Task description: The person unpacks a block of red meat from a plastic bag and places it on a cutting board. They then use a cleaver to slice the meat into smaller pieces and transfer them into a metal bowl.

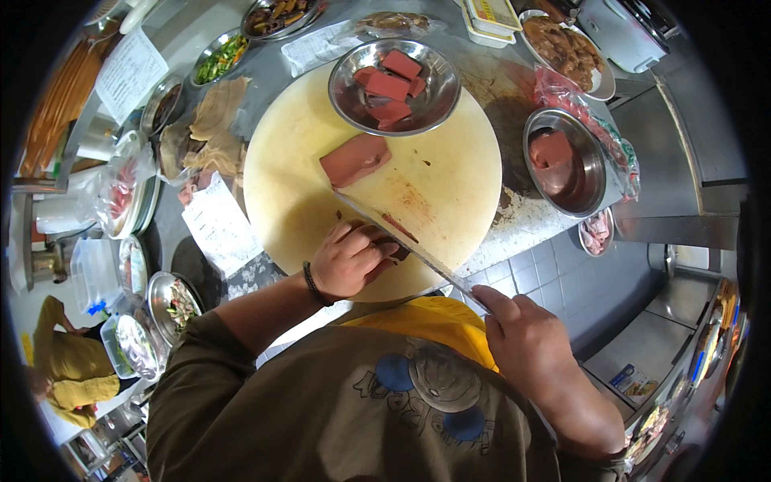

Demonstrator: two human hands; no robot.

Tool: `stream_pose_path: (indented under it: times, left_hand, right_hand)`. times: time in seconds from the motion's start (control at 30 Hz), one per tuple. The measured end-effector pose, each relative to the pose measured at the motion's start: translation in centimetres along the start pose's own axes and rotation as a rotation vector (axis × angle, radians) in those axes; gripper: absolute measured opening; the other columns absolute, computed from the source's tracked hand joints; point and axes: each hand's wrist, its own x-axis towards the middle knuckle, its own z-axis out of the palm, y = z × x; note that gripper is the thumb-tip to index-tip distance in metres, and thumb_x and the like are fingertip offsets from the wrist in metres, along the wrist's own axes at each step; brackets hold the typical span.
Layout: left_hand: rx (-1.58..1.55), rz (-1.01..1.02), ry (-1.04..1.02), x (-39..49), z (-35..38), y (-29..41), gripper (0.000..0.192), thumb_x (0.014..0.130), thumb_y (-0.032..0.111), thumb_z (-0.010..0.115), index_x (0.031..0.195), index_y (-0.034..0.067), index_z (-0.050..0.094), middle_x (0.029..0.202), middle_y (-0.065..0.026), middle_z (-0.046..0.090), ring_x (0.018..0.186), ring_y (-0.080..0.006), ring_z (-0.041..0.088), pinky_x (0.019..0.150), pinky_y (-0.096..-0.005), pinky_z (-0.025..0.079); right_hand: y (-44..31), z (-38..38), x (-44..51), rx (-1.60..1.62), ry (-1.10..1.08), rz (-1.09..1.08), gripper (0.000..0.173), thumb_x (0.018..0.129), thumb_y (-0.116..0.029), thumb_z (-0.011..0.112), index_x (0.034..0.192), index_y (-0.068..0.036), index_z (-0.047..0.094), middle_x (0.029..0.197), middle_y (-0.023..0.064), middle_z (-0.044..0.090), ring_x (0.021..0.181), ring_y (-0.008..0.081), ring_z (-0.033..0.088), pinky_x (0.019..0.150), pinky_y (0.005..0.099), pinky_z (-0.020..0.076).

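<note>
My right hand (527, 337) grips the handle of a long kitchen knife (415, 246), its blade slanting across a round, pale yellow chopping board (289, 144). Close to the blade, my left hand (355, 259) rests with curled fingers on a dark reddish block (394, 250), mostly hidden under the hand. A thin slice (399, 228) lies along the far side of the blade. Beyond the knife tip sits a larger brownish-red block (356, 160), which looks like congealed blood. At the board's far edge, a steel bowl (443, 114) contains several similar pieces.
Right of the board, another steel bowl (578, 205) holds a red block beside a plastic bag (620, 141). Written paper slips (220, 226), tripe-like pieces (218, 114) and food bowls (158, 301) crowd the left. A plate of meat (563, 54) stands far right. A person (78, 361) is at lower left.
</note>
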Motion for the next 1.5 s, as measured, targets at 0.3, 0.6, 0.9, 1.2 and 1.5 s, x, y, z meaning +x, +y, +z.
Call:
stream_pose_path:
  times: [0.3, 0.6, 0.9, 1.2, 1.5]
  left_hand:
    - [-0.042, 0.008, -0.064, -0.3, 0.5, -0.9, 0.028, 0.07, 0.005, 0.059, 0.097, 0.007, 0.065, 0.107, -0.0083, 0.06, 0.099, -0.0274, 0.055, 0.085, -0.0377, 0.042]
    - [0.014, -0.008, 0.038, -0.9, 0.5, -0.2, 0.023, 0.064, 0.005, 0.066, 0.086, 0.011, 0.066, 0.094, -0.0052, 0.055, 0.091, -0.0255, 0.052, 0.076, -0.0361, 0.044]
    - [0.002, 0.013, 0.105, -1.3, 0.0, -0.4, 0.019, 0.068, 0.009, 0.07, 0.086, 0.008, 0.066, 0.098, -0.0065, 0.055, 0.09, -0.0273, 0.054, 0.076, -0.0366, 0.045]
    - [-0.021, -0.012, 0.135, 0.0, 0.1, -0.8, 0.018, 0.069, 0.011, 0.07, 0.086, 0.01, 0.067, 0.096, -0.0056, 0.055, 0.086, -0.0268, 0.054, 0.075, -0.0351, 0.046]
    - [-0.087, -0.007, 0.124, 0.0, 0.0, -1.2, 0.018, 0.07, 0.011, 0.069, 0.087, 0.009, 0.067, 0.092, -0.0076, 0.056, 0.08, -0.0266, 0.055, 0.069, -0.0343, 0.046]
  right_hand:
    - [-1.1, 1.4, 0.7, -0.071, -0.105, 0.04, 0.028, 0.082, -0.013, 0.051, 0.108, -0.016, 0.058, 0.068, 0.011, 0.057, 0.059, 0.0281, 0.06, 0.053, 0.0364, 0.0503]
    - [0.2, 3.0, 2.5, 0.124, -0.114, 0.149, 0.03, 0.081, -0.01, 0.051, 0.11, -0.01, 0.057, 0.078, 0.0174, 0.061, 0.071, 0.0333, 0.06, 0.064, 0.0406, 0.0499]
    - [-1.8, 0.5, -0.1, 0.028, -0.063, 0.041, 0.027, 0.078, -0.007, 0.056, 0.105, -0.012, 0.06, 0.066, 0.0122, 0.056, 0.057, 0.0297, 0.058, 0.053, 0.0377, 0.0492]
    - [-1.7, 0.2, 0.1, 0.023, -0.082, 0.066, 0.029, 0.078, -0.004, 0.056, 0.106, -0.011, 0.059, 0.067, 0.0121, 0.056, 0.057, 0.0305, 0.057, 0.053, 0.0385, 0.0487]
    - [-1.7, -0.4, 0.4, 0.06, -0.101, 0.094, 0.03, 0.079, -0.005, 0.055, 0.108, -0.011, 0.059, 0.07, 0.0141, 0.057, 0.063, 0.0319, 0.058, 0.058, 0.0393, 0.0494]
